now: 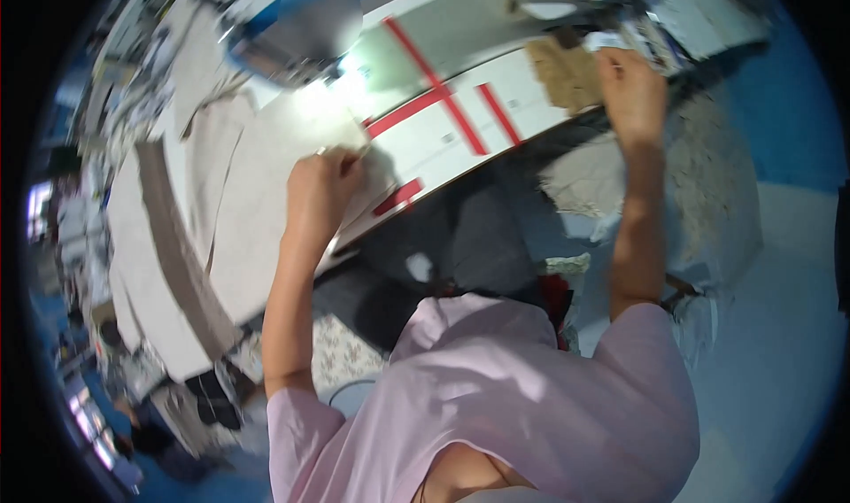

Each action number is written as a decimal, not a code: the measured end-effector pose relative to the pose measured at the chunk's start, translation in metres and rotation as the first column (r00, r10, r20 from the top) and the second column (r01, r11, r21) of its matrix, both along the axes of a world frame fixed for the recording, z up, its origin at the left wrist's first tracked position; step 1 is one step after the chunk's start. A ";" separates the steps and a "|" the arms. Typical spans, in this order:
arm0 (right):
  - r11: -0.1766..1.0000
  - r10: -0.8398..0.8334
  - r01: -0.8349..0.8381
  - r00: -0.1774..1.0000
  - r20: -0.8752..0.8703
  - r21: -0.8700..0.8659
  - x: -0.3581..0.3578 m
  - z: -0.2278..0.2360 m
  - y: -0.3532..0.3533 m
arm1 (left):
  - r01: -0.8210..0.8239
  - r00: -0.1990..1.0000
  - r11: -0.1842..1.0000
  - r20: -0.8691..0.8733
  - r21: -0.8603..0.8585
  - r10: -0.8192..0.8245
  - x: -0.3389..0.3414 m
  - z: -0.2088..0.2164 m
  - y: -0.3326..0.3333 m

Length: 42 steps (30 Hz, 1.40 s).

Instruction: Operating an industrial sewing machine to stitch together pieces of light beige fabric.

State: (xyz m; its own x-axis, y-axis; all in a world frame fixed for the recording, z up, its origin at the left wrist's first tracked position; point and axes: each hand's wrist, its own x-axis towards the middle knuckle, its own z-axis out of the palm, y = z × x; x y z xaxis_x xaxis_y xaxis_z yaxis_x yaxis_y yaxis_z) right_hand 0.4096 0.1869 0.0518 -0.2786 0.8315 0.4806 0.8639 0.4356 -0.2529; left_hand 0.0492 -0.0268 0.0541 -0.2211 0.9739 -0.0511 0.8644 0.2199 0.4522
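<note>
My left hand (pixel 323 184) is closed, its fingertips pinched at the right edge of a large beige fabric piece (pixel 266 202) on the sewing table. Just beyond it is the lit needle area of a sewing machine (pixel 305 34), blurred. Over at the table's right end, my right hand (pixel 633 91) is closed too, with a small white piece (pixel 606 41) at its fingertips. Beside that hand lies a brown paper or cloth piece (pixel 565 71) with ragged edges. What exactly the white piece is cannot be made out.
Red tape strips (pixel 438 87) mark the white tabletop (pixel 425 144). A brown strip (pixel 173 237) lies along the fabric at left. Tools and small items (pixel 651 38) sit at the far right. Below the right edge hangs pale cloth (pixel 584 180). Cloth piles (pixel 84 228) fill the left background.
</note>
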 end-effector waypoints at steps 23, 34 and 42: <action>0.599 0.207 -0.658 0.678 -0.705 -0.457 -0.195 -0.035 -0.174 | -0.309 0.675 0.951 0.709 0.020 0.204 -0.008 -0.038 -0.018; 0.579 0.158 -0.694 0.611 -0.776 -0.429 -0.191 -0.039 -0.176 | -0.401 0.730 0.915 0.617 0.038 0.294 -0.014 -0.031 -0.028; 0.804 0.423 -0.573 0.738 -0.526 -0.159 -0.172 -0.046 -0.168 | -0.715 0.689 0.683 0.314 0.148 0.653 -0.055 -0.025 -0.068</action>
State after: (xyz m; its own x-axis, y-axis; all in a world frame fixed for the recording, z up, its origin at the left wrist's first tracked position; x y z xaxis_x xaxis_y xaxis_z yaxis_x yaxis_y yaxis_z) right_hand 0.2380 0.0188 0.0053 -0.5113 0.7519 0.4161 0.2975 0.6091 -0.7351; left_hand -0.0058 -0.0944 0.0290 -0.8427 0.5377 0.0269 0.3850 0.5670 0.7282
